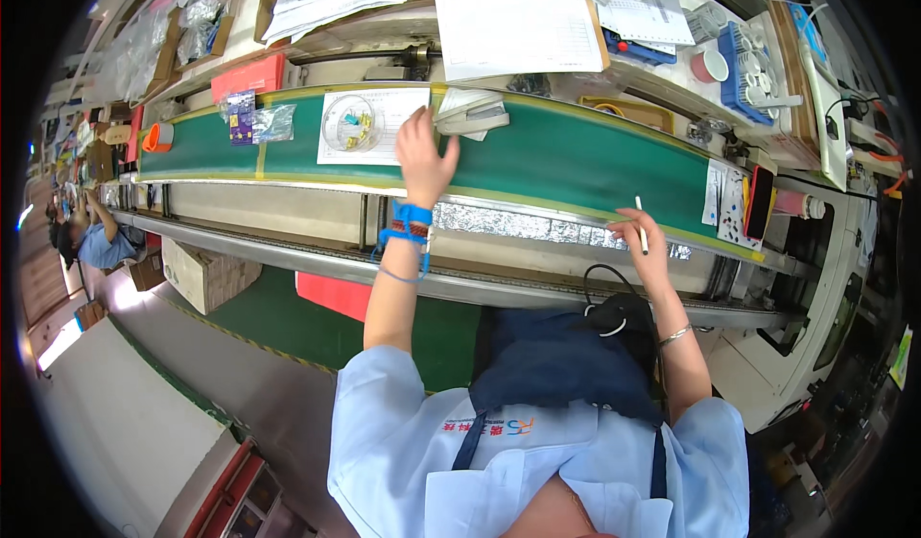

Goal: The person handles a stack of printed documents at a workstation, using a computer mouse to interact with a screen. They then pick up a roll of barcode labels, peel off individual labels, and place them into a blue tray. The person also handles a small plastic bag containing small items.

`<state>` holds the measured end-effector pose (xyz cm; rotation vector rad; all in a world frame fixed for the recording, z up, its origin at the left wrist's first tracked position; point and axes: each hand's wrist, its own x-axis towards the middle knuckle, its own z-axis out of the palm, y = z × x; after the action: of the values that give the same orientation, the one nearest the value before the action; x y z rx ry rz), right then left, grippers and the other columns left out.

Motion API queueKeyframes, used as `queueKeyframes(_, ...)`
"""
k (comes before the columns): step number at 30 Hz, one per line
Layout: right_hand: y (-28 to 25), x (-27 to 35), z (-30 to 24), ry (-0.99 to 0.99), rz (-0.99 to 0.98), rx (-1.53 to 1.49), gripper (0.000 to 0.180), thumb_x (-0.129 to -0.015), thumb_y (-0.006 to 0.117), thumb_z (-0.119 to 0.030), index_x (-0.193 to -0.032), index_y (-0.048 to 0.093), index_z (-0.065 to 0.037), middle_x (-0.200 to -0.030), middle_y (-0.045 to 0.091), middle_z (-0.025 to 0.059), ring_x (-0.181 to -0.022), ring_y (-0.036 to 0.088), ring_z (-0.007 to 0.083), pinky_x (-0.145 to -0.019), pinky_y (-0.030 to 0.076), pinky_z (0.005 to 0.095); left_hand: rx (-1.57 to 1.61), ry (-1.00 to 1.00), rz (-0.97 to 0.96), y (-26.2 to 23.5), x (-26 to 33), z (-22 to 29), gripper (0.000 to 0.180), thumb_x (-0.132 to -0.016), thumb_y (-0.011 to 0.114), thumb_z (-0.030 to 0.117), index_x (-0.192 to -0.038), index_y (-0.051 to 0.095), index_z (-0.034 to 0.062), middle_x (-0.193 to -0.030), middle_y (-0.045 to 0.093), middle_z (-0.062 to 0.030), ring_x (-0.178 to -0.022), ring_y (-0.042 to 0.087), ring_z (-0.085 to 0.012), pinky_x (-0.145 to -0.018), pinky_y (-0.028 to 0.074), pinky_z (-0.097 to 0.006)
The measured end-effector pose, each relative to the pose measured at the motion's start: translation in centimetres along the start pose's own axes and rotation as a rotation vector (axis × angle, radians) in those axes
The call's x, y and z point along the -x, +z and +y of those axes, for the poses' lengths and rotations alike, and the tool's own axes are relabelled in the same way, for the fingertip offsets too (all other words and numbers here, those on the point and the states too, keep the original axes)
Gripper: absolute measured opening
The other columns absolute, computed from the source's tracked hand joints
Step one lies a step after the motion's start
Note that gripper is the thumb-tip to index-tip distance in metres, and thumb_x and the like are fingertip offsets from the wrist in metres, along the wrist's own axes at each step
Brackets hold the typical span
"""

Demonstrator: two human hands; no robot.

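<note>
Green belt [576, 168]: in the head view, stretching sideways before you, paper-loaded shelving standing beyond it.
Room: green floor [446, 332] showing beneath; one co-worker [104, 248] appearing far left.
Left hand [425, 159]: one, hovering or resting, you cannot tell which, by the sheet's right edge, thumb spreading from the fingers.
White pen [646, 243]: one; your right hand [654, 262] is pinching it.
Clear round dish [335, 134]: one, sitting on one white sheet [395, 127], left of your left hand, containing teal and yellow pieces too small to count.

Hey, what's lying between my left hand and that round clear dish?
The head view shows just a bare strip of the white sheet between your left hand and the dish.
</note>
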<state>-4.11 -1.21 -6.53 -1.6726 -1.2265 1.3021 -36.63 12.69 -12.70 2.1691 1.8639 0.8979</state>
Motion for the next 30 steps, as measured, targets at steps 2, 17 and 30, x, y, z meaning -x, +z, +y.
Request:
queueKeyframes(2, 0.2, 0.2, 0.0, 0.001, -0.003, 0.001, 0.021, -0.086, 0.044, -0.009, -0.104, 0.052, -0.002, -0.081, 0.063, 0.0098, -0.073, 0.058, 0.0126, -0.068, 0.044, 0.0253, 0.048, 0.042, -0.041, 1.3, -0.3, 0.6, 0.057, -0.065, 0.067, 0.020, -0.116, 0.044, 0.0065, -0.111, 0.048, -0.0144, -0.104, 0.042, -0.0320, -0.089, 0.033, -0.042)
queueKeyframes(17, -1.5, 0.6, 1.5, 0.001, 0.099, -0.001, 0.021, -0.085, 0.044, -0.006, -0.105, 0.051, -0.002, -0.083, 0.063, 0.0094, -0.075, 0.057, 0.0120, -0.071, 0.044, 0.0260, 0.347, 0.060, -0.058, 3.1, -2.0, 8.3, 0.030, -0.073, 0.063, 0.017, -0.097, 0.053, 0.0027, -0.093, 0.054, -0.0124, -0.087, 0.050, -0.0290, -0.078, 0.040, -0.036)
queueKeyframes(30, -5.3, -19.4, -5.6, -0.725, 0.383, 0.720, 0.048, -0.078, 0.055, -0.004, -0.122, 0.036, 0.002, -0.117, 0.046, 0.0204, -0.109, 0.042, 0.0348, -0.092, 0.033, 0.0395, 0.628, -0.183, -0.224, -1.4, 9.2, 12.2, 0.022, -0.084, 0.049, 0.018, -0.098, 0.048, 0.0022, -0.091, 0.048, -0.0137, -0.090, 0.048, -0.0292, -0.077, 0.041, -0.036)
